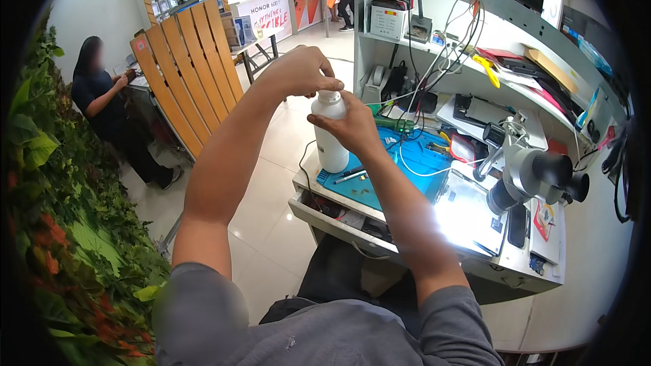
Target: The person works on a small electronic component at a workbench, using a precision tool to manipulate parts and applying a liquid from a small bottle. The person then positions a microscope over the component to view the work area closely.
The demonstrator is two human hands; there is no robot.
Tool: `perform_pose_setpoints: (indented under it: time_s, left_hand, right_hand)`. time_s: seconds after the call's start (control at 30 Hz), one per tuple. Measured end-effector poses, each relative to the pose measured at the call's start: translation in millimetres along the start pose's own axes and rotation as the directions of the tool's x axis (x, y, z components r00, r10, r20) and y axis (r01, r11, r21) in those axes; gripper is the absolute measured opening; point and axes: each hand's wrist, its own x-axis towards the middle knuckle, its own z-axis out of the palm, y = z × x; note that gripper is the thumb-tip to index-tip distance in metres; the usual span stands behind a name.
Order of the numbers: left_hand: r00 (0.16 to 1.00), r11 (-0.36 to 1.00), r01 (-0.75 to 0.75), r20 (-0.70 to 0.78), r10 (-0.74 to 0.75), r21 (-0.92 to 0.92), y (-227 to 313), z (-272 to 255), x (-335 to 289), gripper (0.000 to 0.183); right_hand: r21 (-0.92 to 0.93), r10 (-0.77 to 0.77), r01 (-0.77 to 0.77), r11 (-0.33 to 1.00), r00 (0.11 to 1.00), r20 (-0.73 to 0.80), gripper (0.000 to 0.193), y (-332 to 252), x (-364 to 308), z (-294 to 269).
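Note:
A tall white plastic bottle [331, 149] stands upright at the left corner of the workbench, by the edge of a blue work mat [369, 193]. My right hand [351, 124] grips the bottle around its shoulder, thumb on the near side. Over its neck, my left hand [304, 76] is closed with the fingers bent down on the bottle's top. Those fingers hide the top, so I cannot tell whether a cap is on it. Beside the bottle's base lie a pen-like tool [350, 175] and small bits on the mat.
A microscope [525, 173] stands at the right above a brightly lit panel [468, 210]. Below the bench top a drawer [346, 224] is pulled out. Cables [441, 61] hang from the shelf. At far left a person [102, 102] stands near a slatted wooden panel [186, 71].

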Motion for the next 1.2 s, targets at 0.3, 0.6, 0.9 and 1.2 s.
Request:
perform_pose_setpoints:
  time_s: [0.3, 0.6, 0.9, 1.2]
  left_hand:
    - [0.982, 0.969, 0.166, 0.057, -0.179, 0.184, 48.5, 8.4, 1.6, 0.05]
    - [0.976, 0.97, 0.14, 0.135, -0.168, 0.198, 51.5, -7.3, 12.5, 0.036]
    - [0.997, 0.919, -0.057, 0.072, 0.031, 0.39, 23.5, -18.2, 15.5, 0.047]
    - [0.965, 0.889, -0.067, 0.256, -0.058, 0.452, 38.0, -14.5, 21.2, 0.052]
  right_hand:
    - [0.021, -0.019, 0.019, 1.0, 1.0, 0.007, 0.067, 14.0, -18.6, -9.0]
    - [0.041, -0.022, 0.023, 0.999, 1.0, -0.022, 0.067, 7.9, -5.4, -3.5]
    - [0.093, -0.022, 0.025, 0.995, 0.999, -0.029, 0.067, 5.2, -1.8, 2.7]
    - [0.032, -0.018, 0.019, 0.999, 0.999, -0.033, 0.068, 10.5, -1.7, 2.0]
